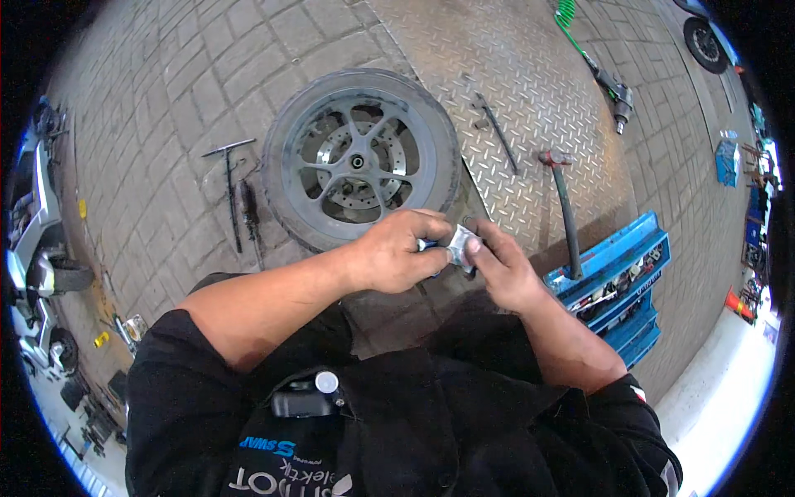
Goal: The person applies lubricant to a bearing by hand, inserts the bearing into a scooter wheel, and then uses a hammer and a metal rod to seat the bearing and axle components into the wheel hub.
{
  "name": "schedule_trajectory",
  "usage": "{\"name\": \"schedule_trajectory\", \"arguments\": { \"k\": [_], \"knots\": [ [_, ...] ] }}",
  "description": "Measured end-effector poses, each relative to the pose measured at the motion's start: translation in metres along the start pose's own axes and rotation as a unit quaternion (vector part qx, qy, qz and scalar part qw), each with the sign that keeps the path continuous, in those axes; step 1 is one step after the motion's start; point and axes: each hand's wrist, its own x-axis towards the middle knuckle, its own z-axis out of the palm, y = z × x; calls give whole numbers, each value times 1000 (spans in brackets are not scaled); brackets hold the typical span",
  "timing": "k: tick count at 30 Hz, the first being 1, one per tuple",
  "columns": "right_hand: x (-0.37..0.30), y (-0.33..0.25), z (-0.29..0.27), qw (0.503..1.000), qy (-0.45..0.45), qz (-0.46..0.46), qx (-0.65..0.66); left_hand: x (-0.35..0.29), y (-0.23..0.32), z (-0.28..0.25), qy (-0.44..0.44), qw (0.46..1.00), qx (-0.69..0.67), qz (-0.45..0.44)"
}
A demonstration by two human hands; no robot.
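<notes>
In front of my body, just past the near edge of a grey spoked wheel [291, 184] with a tyre and brake disc, my hands meet. My right hand [507, 269] pinches a small silver metal piece [460, 242] between thumb and fingers. My left hand [396, 253] is closed beside it, its fingers curled around a small blue-and-white item [424, 245] whose kind is mostly hidden by the fingers. The two held things are close together; whether they touch I cannot tell. The wheel lies flat on the paving.
Left of the wheel lie a T-handle wrench [231, 195] and a screwdriver [248, 217]. On the tread plate [538, 91] are a metal bar [500, 137] and a hammer [566, 207]. An open blue toolbox [609, 257] stands at right; farther off lies an air impact wrench [614, 87].
</notes>
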Motion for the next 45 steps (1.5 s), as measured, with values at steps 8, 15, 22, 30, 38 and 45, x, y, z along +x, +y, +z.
{"name": "schedule_trajectory", "arguments": {
  "k": [8, 15, 22, 30, 38, 45],
  "knots": [
    [2, -17, -1, 942, -34, -160, -293, -2, 6, -2, -30, 994, 18, -103],
    [2, -21, 5, 936, -77, -49, -339, -7, 1, 3, -9, 987, 90, -130],
    [7, -14, 16, 942, -6, -40, -334, -4, -3, 11, 5, 988, 115, -103],
    [7, -14, 18, 951, -44, 3, -305, -7, -14, 17, -36, 992, 108, -60],
    [5, -7, 20, 986, -40, -13, -159, -3, -4, 16, -30, 989, 86, -117],
    [1, 3, 22, 995, -32, 41, -83, -1, -5, 22, 22, 989, 103, -107]
  ]
}}
